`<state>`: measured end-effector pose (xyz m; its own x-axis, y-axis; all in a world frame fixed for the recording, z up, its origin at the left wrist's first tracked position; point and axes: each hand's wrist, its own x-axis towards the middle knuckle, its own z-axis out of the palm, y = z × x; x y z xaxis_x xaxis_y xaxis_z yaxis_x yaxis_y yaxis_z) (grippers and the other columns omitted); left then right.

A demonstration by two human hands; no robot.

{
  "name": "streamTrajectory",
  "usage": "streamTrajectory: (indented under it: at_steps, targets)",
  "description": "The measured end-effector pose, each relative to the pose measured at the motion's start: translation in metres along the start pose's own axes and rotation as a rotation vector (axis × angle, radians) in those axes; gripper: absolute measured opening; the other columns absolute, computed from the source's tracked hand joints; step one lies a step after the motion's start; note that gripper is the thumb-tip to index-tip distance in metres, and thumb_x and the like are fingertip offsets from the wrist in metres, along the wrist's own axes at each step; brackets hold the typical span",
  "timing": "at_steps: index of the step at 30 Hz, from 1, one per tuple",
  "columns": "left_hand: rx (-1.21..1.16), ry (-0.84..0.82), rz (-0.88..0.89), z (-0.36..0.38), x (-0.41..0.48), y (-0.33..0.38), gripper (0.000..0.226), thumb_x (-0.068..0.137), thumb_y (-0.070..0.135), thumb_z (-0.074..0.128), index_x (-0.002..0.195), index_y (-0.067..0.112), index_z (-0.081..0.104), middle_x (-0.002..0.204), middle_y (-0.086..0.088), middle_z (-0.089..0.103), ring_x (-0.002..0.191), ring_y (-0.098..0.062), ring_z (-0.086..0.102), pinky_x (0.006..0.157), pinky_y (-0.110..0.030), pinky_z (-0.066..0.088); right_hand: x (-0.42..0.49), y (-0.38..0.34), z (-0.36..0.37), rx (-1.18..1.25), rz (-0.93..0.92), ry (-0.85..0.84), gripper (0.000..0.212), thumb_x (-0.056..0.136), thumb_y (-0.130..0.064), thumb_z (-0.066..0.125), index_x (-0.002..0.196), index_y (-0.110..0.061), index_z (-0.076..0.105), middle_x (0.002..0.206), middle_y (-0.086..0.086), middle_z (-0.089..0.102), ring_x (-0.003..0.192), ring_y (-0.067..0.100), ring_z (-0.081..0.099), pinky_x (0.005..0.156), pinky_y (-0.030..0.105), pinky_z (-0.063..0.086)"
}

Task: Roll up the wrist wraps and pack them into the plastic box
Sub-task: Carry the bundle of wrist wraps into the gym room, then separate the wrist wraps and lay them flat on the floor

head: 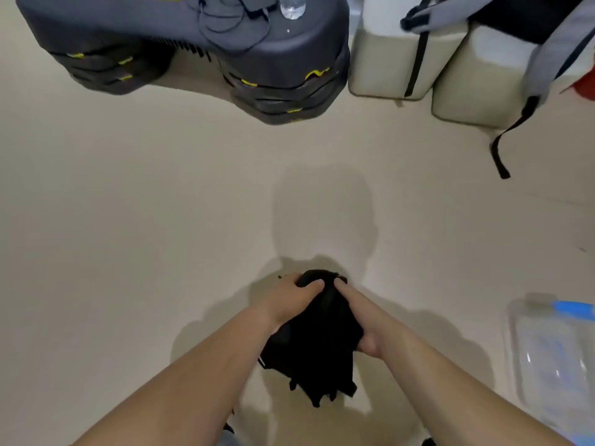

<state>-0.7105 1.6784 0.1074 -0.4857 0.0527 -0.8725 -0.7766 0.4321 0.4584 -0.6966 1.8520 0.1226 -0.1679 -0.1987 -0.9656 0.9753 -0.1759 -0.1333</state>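
A bunch of black wrist wraps (317, 342) lies on the pale floor just in front of me, its far end bunched into a rounded lump and its near end trailing loose. My left hand (291, 300) grips the far left side of the lump, fingers curled over it. From the right, my right hand (360, 320) holds the bundle, with the thumb tucked under its near side. The clear plastic box (553, 358) with a blue clip stands on the floor at the right edge.
A dark grey and yellow stacked step platform (199, 49) fills the far left, with a water bottle (292, 6) and black cords on top. Two beige blocks (396, 59) and a grey backpack (547, 49) with hanging straps stand at the far right.
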Motion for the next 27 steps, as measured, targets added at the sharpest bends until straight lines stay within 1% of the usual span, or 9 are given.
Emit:
streamTrajectory:
  at_steps: [4, 7, 12, 15, 17, 18, 21, 24, 27]
  targets:
    - [0.004, 0.009, 0.026, -0.015, 0.035, -0.036, 0.023, 0.095, 0.049, 0.065, 0.117, 0.044, 0.070, 0.115, 0.006, 0.076, 0.107, -0.018, 0.073, 0.103, -0.042, 0.057, 0.056, 0.022, 0.014, 0.014, -0.034, -0.037, 0.048, 0.097, -0.051, 0.070, 0.126, -0.013, 0.071, 0.110, 0.018, 0.080, 0.104, 0.037, 0.075, 0.070, 0.040, 0.063]
    - [0.010, 0.005, 0.051, -0.030, 0.024, -0.041, 0.036, 0.093, 0.044, 0.068, 0.128, 0.045, 0.064, 0.118, 0.005, 0.073, 0.106, -0.018, 0.072, 0.100, -0.041, 0.058, 0.056, 0.030, 0.024, 0.023, -0.122, -0.055, 0.036, 0.101, -0.041, 0.068, 0.127, -0.017, 0.069, 0.111, 0.015, 0.080, 0.102, 0.036, 0.075, 0.066, 0.039, 0.064]
    - [0.027, 0.073, 0.152, -0.060, -0.021, -0.042, 0.059, 0.085, 0.046, 0.071, 0.139, 0.057, 0.053, 0.126, 0.009, 0.071, 0.113, -0.017, 0.070, 0.105, -0.043, 0.056, 0.027, 0.032, 0.049, -0.125, -0.373, -0.088, 0.027, 0.104, -0.035, 0.064, 0.131, -0.035, 0.062, 0.109, -0.006, 0.081, 0.105, 0.021, 0.075, 0.080, 0.037, 0.060]
    - [0.096, 0.239, 0.135, -0.079, -0.032, -0.043, 0.085, 0.085, 0.052, 0.071, 0.160, 0.050, 0.032, 0.143, 0.002, 0.058, 0.123, -0.023, 0.065, 0.105, -0.033, 0.050, 0.023, 0.022, 0.069, -0.382, -0.496, 0.045, 0.056, 0.100, -0.043, 0.067, 0.151, -0.039, 0.046, 0.142, -0.004, 0.065, 0.122, 0.019, 0.067, 0.093, 0.036, 0.057]
    - [0.320, 0.376, 0.062, -0.086, -0.034, -0.045, 0.080, 0.097, 0.044, 0.064, 0.166, 0.034, 0.024, 0.153, -0.009, 0.044, 0.131, -0.033, 0.057, 0.098, -0.031, 0.045, 0.028, 0.015, 0.074, -0.589, -0.468, 0.211, 0.075, 0.095, -0.042, 0.066, 0.161, -0.028, 0.033, 0.159, 0.003, 0.042, 0.135, 0.029, 0.055, 0.109, 0.043, 0.049]
    - [0.389, 0.402, 0.033, -0.089, -0.032, -0.047, 0.074, 0.100, 0.038, 0.061, 0.165, 0.025, 0.028, 0.155, -0.012, 0.042, 0.134, -0.034, 0.055, 0.098, -0.032, 0.044, 0.030, 0.011, 0.074, -0.649, -0.443, 0.248, 0.071, 0.096, -0.038, 0.064, 0.159, -0.020, 0.037, 0.155, 0.006, 0.044, 0.130, 0.031, 0.056, 0.107, 0.042, 0.047]
    - [0.391, 0.373, 0.025, -0.090, -0.018, -0.055, 0.056, 0.100, 0.028, 0.059, 0.152, 0.012, 0.046, 0.149, -0.013, 0.051, 0.131, -0.033, 0.057, 0.096, -0.030, 0.046, 0.036, 0.000, 0.066, -0.693, -0.412, 0.237, 0.037, 0.100, -0.030, 0.059, 0.127, -0.005, 0.060, 0.112, 0.008, 0.058, 0.089, 0.024, 0.055, 0.084, 0.039, 0.047]
    - [0.435, 0.338, 0.020, -0.086, 0.011, -0.067, 0.051, 0.093, 0.029, 0.059, 0.142, 0.016, 0.053, 0.135, -0.009, 0.059, 0.115, -0.030, 0.062, 0.100, -0.040, 0.055, 0.050, -0.009, 0.060, -0.736, -0.344, 0.205, 0.031, 0.100, -0.029, 0.057, 0.120, -0.006, 0.064, 0.097, 0.007, 0.059, 0.084, 0.025, 0.054, 0.076, 0.037, 0.046]
    - [0.460, 0.354, 0.037, -0.086, 0.043, -0.075, 0.049, 0.094, 0.032, 0.058, 0.141, 0.017, 0.053, 0.130, -0.006, 0.059, 0.111, -0.028, 0.063, 0.098, -0.042, 0.057, 0.073, -0.013, 0.065, -0.775, -0.325, 0.183, 0.027, 0.102, -0.028, 0.055, 0.118, -0.010, 0.067, 0.093, 0.008, 0.060, 0.083, 0.025, 0.053, 0.072, 0.035, 0.044]
